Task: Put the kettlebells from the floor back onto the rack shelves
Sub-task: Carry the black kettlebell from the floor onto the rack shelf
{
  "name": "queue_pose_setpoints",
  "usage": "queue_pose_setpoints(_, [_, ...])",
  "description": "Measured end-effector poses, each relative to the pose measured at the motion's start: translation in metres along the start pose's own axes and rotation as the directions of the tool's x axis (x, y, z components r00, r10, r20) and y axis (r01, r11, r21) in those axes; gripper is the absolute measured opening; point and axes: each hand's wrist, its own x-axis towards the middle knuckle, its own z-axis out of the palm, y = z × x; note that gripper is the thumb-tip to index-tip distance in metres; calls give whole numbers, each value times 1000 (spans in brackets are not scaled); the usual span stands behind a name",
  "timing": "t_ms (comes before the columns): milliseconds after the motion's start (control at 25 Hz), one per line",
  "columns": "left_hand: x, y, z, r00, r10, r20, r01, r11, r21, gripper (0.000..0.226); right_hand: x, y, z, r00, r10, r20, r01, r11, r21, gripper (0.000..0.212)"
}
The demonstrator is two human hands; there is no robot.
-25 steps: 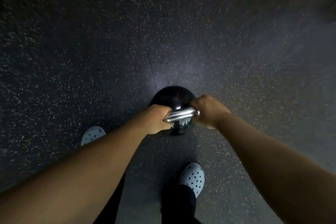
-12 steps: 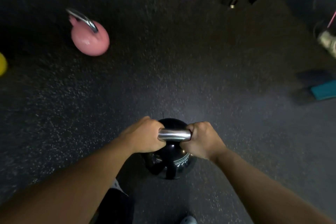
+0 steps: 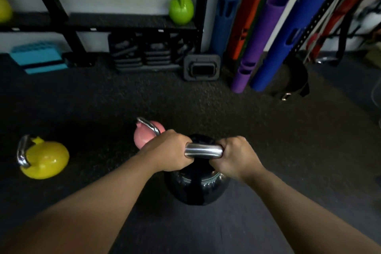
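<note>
Two bare forearms reach in from the bottom, both meeting on one handle. The left hand (image 3: pixel 170 151) is curled tight round the left end of a polished steel handle (image 3: pixel 203 150), fingers fully wrapped, knuckles up. The right hand (image 3: pixel 234 158) mirrors it on the right end, fist closed just as firmly, with a short gleaming stretch of bare metal between the two fists. Hanging under that bar is the black kettlebell (image 3: pixel 195 187), a glossy round ball with faint pale lettering on its shoulder; whether its base touches the floor (image 3: pixel 288 161) cannot be told from here. That floor is dark rubber matting, grainy and speckled.

Just behind the left hand, partly hidden by it, a pink kettlebell (image 3: pixel 144 138) sits on the matting, smooth and shiny, chrome handle arching over it. Well off to the left, a yellow kettlebell (image 3: pixel 46 160) lies tipped over on its side, its steel handle pointing left.

Further back stands the black metal rack (image 3: pixel 203 6), its low dark shelf (image 3: pixel 115 19) carrying a green kettlebell (image 3: pixel 181 10) upright at the right end and a sliver of another yellow ball (image 3: pixel 4 11) at the far left edge. Under the shelf, stacked dark weight plates (image 3: pixel 144 53); left of them, a teal ribbed block (image 3: pixel 38 59). Right of the rack, long blue, orange and purple tubes (image 3: pixel 259 37) lean against the pale wall.
</note>
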Motion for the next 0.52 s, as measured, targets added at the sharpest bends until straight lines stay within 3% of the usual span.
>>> queue_pose_setpoints(120, [48, -39, -60, 996, 2, -92, 4, 998, 57, 22, 93, -22, -14, 995, -91, -30, 91, 996, 5, 17])
queue_pose_setpoints(240, [106, -78, -114, 984, 6, -177, 11, 995, 95, 2, 189, -34, -27, 986, -161, -45, 160, 987, -11, 14])
queue_pose_setpoints(320, [144, -100, -147, 976, 20, -215, 7, 993, 121, 12, 246, -39, -34, 982, -177, -64, 176, 984, -27, 9])
queue_pose_setpoints(520, [227, -158, -226, 964, -16, -265, 62, 984, 168, 8, 386, -60, -42, 962, -262, -82, 257, 964, -72, 11])
